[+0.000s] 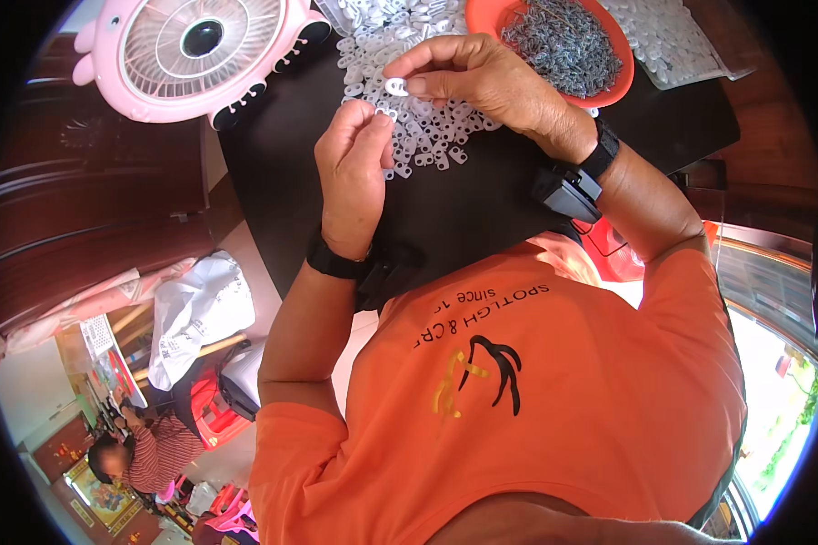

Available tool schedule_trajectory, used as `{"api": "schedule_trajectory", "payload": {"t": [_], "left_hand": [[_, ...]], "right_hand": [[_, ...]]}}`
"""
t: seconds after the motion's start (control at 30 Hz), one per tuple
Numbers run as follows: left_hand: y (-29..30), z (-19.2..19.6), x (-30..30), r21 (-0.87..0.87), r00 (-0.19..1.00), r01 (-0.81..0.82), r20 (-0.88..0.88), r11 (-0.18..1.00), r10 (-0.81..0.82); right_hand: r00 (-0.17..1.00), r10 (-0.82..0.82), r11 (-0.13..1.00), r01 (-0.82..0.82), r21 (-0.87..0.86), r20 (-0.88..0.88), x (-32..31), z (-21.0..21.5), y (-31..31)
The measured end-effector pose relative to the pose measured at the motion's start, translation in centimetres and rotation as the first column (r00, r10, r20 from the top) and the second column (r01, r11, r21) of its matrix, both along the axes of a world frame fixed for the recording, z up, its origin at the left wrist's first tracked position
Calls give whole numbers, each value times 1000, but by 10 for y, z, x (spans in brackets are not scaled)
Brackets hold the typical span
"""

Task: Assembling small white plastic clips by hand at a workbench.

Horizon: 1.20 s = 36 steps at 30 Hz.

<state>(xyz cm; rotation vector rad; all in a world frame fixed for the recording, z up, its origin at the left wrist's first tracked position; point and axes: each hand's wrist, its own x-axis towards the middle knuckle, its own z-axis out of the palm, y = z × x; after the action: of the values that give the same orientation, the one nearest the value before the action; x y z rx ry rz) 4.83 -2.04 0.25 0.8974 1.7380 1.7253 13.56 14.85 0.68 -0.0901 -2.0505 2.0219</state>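
My right hand (495,86) pinches a small white oval plastic piece with holes (396,86) between thumb and forefinger, above a dark table. Just below and to its left, my left hand (350,163) is closed, thumb against forefinger, at another small white plastic piece (388,114). The two fingertips are close but apart. Under and beyond both hands spreads a loose pile of similar white pieces (436,136). Beside my right hand, an orange-red bowl (623,68) holds a heap of small grey metal parts (563,50), too fine to make out singly.
A pink fan (118,77) stands at the table's far left. More white pieces lie in a clear bag or tray (668,45) at the far right. Bands with dark boxes circle my wrists. At lower left, another person (159,454) sits near a red stool (214,413).
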Motion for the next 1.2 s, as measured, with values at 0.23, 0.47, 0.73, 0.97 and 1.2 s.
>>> {"api": "schedule_trajectory", "payload": {"t": [0.23, 0.47, 0.73, 0.97, 1.2], "left_hand": [[1, -2, 2, -14, 1000, -16, -12, 1000, 16], [1, -3, 3, -6, 1000, -18, -10, 1000, 18], [0, -4, 0, 5, 1000, -10, 8, 1000, 10], [2, -2, 3, -46, 999, -28, 16, 999, 28], [0, -8, -1, -5, 999, -17, 36, 1000, 18]], "right_hand": [[999, 1, 1000, -1, -5, 38, -1, -1, -2], [1000, -19, 1000, 19, 14, 0, -2, -5, -1], [1000, -5, 1000, 6, 24, -27, -2, -6, -1], [998, -27, 995, 32, 90, -48, -2, -7, -3], [1000, 1, 996, -3, 84, 31, -1, -2, -2]]}}
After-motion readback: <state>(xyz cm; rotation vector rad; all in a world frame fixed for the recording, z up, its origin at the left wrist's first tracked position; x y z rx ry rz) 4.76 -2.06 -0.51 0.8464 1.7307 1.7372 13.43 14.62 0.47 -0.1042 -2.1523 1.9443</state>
